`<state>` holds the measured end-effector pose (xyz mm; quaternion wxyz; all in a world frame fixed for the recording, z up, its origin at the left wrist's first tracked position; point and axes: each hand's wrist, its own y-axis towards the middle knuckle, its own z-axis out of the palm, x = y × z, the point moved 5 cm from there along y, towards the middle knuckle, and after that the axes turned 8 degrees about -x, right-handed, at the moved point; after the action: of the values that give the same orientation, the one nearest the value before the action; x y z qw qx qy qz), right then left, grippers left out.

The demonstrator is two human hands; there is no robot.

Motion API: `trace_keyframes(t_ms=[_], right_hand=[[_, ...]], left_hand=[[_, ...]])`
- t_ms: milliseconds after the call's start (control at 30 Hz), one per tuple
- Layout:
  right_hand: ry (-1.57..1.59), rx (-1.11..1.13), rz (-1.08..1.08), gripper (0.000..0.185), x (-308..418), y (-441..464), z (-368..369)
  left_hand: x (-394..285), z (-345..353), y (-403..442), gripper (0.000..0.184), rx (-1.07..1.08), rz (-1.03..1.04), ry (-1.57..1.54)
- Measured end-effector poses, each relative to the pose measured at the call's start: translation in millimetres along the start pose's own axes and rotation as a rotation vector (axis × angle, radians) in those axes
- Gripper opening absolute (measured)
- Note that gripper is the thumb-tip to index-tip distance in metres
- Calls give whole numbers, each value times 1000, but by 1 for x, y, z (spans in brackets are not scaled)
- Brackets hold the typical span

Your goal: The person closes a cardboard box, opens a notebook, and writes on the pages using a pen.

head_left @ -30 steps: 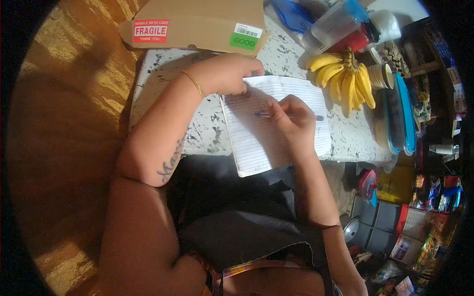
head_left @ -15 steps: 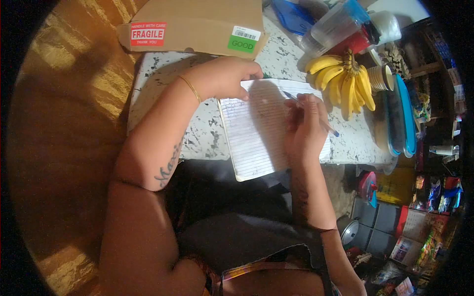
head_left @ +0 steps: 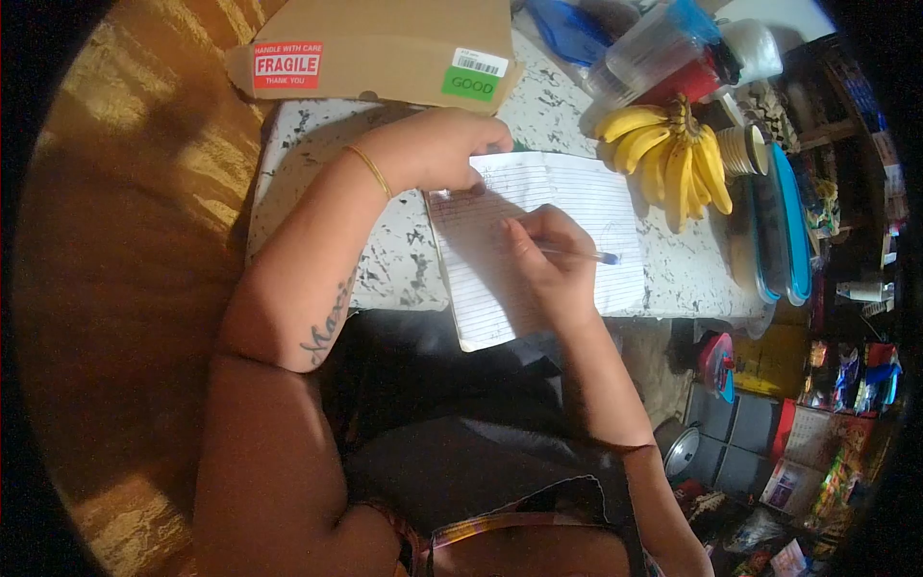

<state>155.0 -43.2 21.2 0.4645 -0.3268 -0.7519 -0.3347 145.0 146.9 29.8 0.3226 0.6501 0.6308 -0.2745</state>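
A lined notebook lies open on the speckled table, with handwriting near its upper left. My right hand rests over the middle of the page, fingers closed around a pen with a blue end; its tip is hidden by the fingers. At the notebook's upper left corner, my left hand is curled, its thumb on the page edge and its fingers around the top. A green strip shows just beyond the notebook's top edge.
A cardboard box with a red FRAGILE label stands at the table's far side. Bananas lie right of the notebook, near stacked cups, a clear plastic container and blue-lidded tubs. The speckled table extends around the notebook.
My right hand has moved left across the page with the pen, from the right side to the middle. My left hand and the notebook have stayed nearly in place.
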Motion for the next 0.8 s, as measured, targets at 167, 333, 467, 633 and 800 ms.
trace_keyframes(t_ms=[167, 333, 467, 633, 800], right_hand=[[-140, 39, 0, 20, 5, 0, 7], [-121, 40, -22, 21, -2, 1, 9], [-167, 47, -61, 21, 2, 1, 13], [-237, 22, -134, 23, 1, 2, 11], [-218, 41, -107, 24, 8, 2, 9]], left_hand=[[3, 1, 2, 43, -28, 61, 45], [2, 1, 2, 44, -25, 75, 74], [6, 3, 3, 45, -38, 118, 54], [5, 2, 3, 44, -36, 123, 69], [0, 1, 1, 44, -12, 61, 63]])
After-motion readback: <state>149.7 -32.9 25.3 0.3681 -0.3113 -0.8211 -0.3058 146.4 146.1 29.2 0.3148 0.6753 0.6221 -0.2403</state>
